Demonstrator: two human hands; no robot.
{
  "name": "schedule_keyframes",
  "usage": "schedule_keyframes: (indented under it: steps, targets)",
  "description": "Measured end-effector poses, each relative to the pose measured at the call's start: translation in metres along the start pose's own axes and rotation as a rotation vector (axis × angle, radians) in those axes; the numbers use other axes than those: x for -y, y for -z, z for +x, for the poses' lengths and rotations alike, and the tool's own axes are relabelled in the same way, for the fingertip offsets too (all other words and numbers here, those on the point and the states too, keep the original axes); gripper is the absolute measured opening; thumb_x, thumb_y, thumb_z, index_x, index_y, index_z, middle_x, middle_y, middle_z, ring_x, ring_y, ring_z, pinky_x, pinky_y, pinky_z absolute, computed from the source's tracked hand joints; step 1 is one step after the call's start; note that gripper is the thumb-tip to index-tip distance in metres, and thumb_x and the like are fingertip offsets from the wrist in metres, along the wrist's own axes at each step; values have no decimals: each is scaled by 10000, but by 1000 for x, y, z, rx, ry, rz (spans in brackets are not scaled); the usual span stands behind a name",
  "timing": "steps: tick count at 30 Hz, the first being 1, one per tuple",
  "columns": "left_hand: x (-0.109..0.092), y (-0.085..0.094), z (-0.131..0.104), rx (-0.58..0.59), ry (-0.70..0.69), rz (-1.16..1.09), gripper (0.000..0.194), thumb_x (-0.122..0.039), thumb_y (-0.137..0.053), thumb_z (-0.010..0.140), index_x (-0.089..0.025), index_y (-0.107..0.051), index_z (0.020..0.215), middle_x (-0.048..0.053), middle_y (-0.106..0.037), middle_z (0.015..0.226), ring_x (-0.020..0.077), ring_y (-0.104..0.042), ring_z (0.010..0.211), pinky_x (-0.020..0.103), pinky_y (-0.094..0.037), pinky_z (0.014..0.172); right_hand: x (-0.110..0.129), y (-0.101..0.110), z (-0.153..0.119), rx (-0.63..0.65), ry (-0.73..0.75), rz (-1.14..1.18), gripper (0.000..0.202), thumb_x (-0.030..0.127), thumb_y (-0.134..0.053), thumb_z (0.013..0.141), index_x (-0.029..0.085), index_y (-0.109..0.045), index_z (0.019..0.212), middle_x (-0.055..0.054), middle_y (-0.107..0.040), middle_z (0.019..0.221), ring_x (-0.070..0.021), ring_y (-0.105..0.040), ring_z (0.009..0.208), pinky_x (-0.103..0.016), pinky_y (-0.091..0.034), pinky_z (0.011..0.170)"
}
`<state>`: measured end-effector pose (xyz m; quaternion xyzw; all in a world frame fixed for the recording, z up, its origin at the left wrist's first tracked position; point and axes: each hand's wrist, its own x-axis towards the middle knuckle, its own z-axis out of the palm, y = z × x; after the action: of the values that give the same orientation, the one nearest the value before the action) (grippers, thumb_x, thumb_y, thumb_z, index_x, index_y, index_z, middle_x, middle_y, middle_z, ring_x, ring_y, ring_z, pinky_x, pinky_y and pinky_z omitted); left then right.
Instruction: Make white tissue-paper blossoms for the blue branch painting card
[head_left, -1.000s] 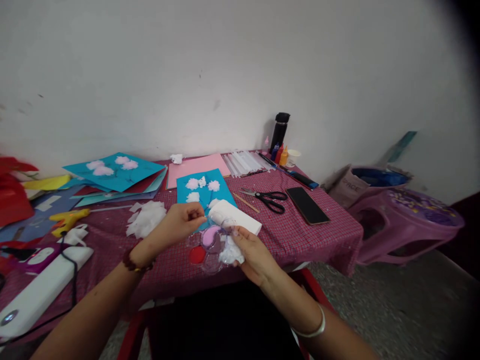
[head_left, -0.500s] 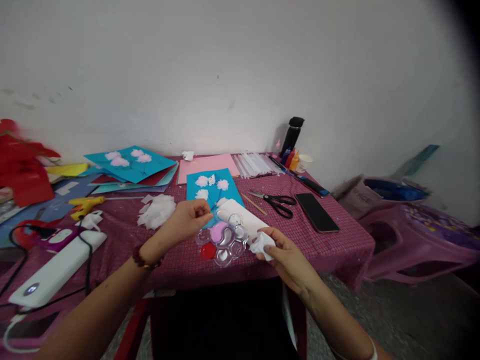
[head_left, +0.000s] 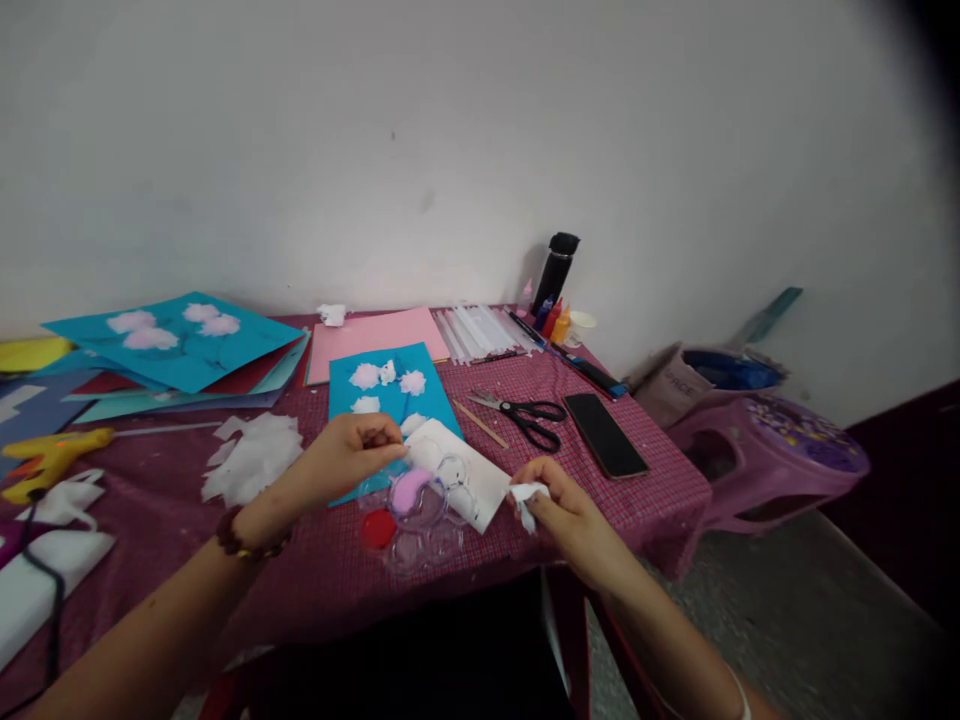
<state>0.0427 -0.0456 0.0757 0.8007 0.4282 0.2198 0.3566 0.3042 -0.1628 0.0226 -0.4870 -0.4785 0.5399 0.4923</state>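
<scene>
Pinching white tissue, right hand; left hand beside clear palette.

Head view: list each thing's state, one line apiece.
Left hand: curled, grip unclear
Right hand: pinching tissue
Tissue: crumpled
Palette: holding pink paint, red paint
Scissors: open
Phone: lying flat, dark
Flask: upright, closed
Paint bottles: upright
Cup: upright
Glue gun: on its side

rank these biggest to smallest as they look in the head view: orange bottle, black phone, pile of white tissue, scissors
1. pile of white tissue
2. black phone and scissors, too alike in spread to rank
3. orange bottle, though it stands farther off
</scene>
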Motion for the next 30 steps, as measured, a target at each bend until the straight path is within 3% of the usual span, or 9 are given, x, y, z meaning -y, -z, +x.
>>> schedule_keyframes:
  steps: [8,12,21,27,30]
  targets:
    - [-10,7,56,71,-95,97,219,-334,-558,806,-160,-599,680,-38,-497,576,87,-415,543,206,-322,510,25,19,42,37,68,-85,87,223,-538,791,191,-528,871,27,-496,745,-105,-420,635,-233,-314,577]
    - [-11,6,91,133,-142,127,210,-326,-560,819,-162,-589,691,-45,-483,566,82,-404,526,206,-305,495,35,29,61,-14,89,-207,100,188,-510,805,195,-543,899,25,-519,754,-105,-430,623,-230,-316,568]
    - [-12,-20,157,250,-10,36,160,-283,-558,767,-169,-544,656,-49,-484,544,85,-410,509,206,-304,479,36,57,93,-170,278,-662,95,116,-530,834,191,-578,867,-3,-575,833,-133,-538,773,-253,-389,710]
    - [-17,-41,187,296,-33,-4,151,-288,-564,724,-170,-545,632,-35,-507,535,101,-450,508,210,-308,473,41,70,112,-157,345,-825,107,124,-524,857,194,-601,884,-17,-571,844,-143,-545,789,-254,-398,717]
    - [-14,-45,207,288,-23,-24,160,-318,-572,707,-167,-579,654,-28,-530,547,104,-454,506,211,-311,471,49,93,121,-292,385,-881,98,151,-524,858,195,-607,886,-25,-582,857,-155,-548,801,-267,-403,733]
